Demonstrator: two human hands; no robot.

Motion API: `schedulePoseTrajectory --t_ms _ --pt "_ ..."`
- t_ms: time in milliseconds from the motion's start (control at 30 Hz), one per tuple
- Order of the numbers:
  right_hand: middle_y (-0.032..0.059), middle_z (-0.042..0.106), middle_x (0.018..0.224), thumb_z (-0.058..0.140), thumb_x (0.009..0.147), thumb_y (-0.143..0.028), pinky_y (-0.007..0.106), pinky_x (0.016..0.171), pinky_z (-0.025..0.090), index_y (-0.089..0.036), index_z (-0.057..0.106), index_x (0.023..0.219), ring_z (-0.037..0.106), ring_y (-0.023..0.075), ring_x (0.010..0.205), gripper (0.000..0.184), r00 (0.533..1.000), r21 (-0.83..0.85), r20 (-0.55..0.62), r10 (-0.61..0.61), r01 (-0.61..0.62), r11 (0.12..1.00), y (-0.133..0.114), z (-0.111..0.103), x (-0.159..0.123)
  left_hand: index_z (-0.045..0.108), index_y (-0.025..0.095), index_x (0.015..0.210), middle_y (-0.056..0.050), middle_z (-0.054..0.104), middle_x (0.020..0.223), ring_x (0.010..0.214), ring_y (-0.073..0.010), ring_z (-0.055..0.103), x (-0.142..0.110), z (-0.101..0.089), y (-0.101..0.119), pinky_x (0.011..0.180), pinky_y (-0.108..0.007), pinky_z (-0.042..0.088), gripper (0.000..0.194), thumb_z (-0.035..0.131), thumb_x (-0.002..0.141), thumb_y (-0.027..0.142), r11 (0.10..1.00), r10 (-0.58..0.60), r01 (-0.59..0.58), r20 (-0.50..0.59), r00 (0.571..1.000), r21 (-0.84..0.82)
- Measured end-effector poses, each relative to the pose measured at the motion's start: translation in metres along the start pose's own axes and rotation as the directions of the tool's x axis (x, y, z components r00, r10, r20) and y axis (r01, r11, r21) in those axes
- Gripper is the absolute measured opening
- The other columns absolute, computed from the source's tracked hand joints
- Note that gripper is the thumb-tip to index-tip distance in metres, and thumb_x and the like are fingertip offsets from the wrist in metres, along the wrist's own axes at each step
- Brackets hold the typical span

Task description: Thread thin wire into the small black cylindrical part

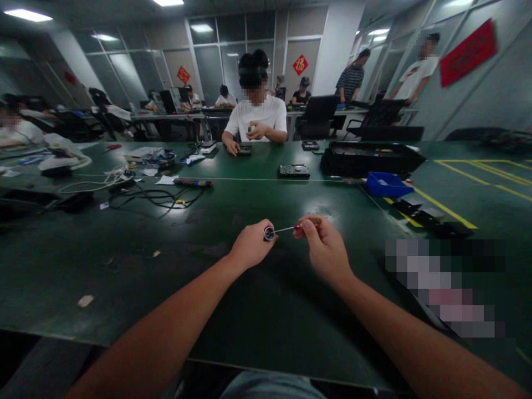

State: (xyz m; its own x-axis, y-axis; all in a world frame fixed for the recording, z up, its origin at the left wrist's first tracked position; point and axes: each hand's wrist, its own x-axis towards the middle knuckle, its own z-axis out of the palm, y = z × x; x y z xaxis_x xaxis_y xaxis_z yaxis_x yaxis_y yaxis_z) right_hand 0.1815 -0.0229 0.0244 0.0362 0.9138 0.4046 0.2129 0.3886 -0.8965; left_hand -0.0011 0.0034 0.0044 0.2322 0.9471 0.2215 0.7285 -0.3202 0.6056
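Holding on the left: the left grip (250,244) is curled around a small round part (269,234). Its silver rim and dark hole face the person's head. The rest is hidden in the fingers.
Pinching on the right: the right grip (328,247) has its thumb and fingers squeezed on the handle of a thin screwdriver (296,226) with a red collar.
Metal rod: it goes sideways, almost in line with the near edge of the counter (199,277), and points left at the round part.
Tip and rim: the tip is at the right side of the rim, very close. I cannot tell if it touches, or if it goes inside.
Round part: it lies to the left of the right grip, right inside the left grip, so the left one is nearer.
Hands' place: both are over the counter, between its near edge and its middle. I cannot tell if they rest on it.
Farther off: a hard drive (294,171) lies toward the far edge, and a blue tray (386,184) is nearer the right edge.
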Motion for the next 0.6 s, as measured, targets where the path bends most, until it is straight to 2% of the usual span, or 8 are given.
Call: schedulePoseTrajectory --t_ms 100,300,433,533,600 --pt "0.0049 0.070 0.084 0.054 0.094 -0.043 0.033 0.073 0.053 -0.019 0.061 0.099 0.069 0.0183 0.076 0.025 1.000 -0.033 -0.002 -0.019 0.019 0.999 -0.001 -0.001 -0.001 0.057 0.022 0.090 0.000 0.065 0.080 0.071 -0.0156 0.059 0.000 0.001 -0.001 0.061 -0.026 0.038 0.011 0.063 0.086 0.030 1.000 0.011 -0.011 -0.019 1.000 -0.011" --pt "0.0031 0.070 0.071 0.061 0.089 -0.045 0.031 0.063 0.048 -0.019 0.066 0.085 0.067 0.0181 0.066 0.026 0.998 -0.314 -0.015 -0.066 0.058 0.948 -0.008 -0.008 -0.002 0.052 0.023 0.105 -0.001 0.066 0.090 0.077 -0.0166 0.061 -0.001 -0.001 0.001 0.063 -0.027 0.039 0.020 0.060 0.087 0.026 0.998 0.015 -0.014 0.013 1.000 -0.064" --pt "0.0039 0.071 0.083 0.054 0.093 -0.034 0.031 0.067 0.049 -0.021 0.062 0.098 0.068 0.0183 0.074 0.016 0.989 -0.301 0.064 -0.134 0.147 0.942 -0.011 -0.009 -0.004 0.054 0.023 0.100 0.001 0.066 0.083 0.072 -0.0159 0.060 -0.001 0.000 0.000 0.061 -0.026 0.037 0.017 0.061 0.088 0.034 0.997 0.045 -0.039 0.082 0.996 -0.072" --pt "0.0015 0.066 0.077 0.048 0.096 -0.033 0.030 0.066 0.047 -0.022 0.060 0.096 0.064 0.0166 0.070 0.017 0.978 -0.331 0.139 -0.157 0.195 0.923 -0.012 -0.009 -0.006 0.056 0.024 0.092 0.003 0.065 0.078 0.069 -0.0152 0.059 -0.001 0.000 -0.002 0.060 -0.026 0.036 0.019 0.063 0.087 0.040 0.996 0.076 -0.071 0.106 0.991 -0.050" --pt "0.0014 0.065 0.075 0.045 0.098 -0.035 0.031 0.066 0.046 -0.023 0.061 0.094 0.063 0.0166 0.070 0.021 0.977 -0.342 0.146 -0.156 0.198 0.919 -0.012 -0.009 -0.007 0.058 0.024 0.090 0.003 0.064 0.076 0.069 -0.0150 0.059 -0.001 -0.001 -0.002 0.061 -0.025 0.036 0.021 0.064 0.085 0.043 0.997 0.073 -0.068 0.115 0.991 -0.040"
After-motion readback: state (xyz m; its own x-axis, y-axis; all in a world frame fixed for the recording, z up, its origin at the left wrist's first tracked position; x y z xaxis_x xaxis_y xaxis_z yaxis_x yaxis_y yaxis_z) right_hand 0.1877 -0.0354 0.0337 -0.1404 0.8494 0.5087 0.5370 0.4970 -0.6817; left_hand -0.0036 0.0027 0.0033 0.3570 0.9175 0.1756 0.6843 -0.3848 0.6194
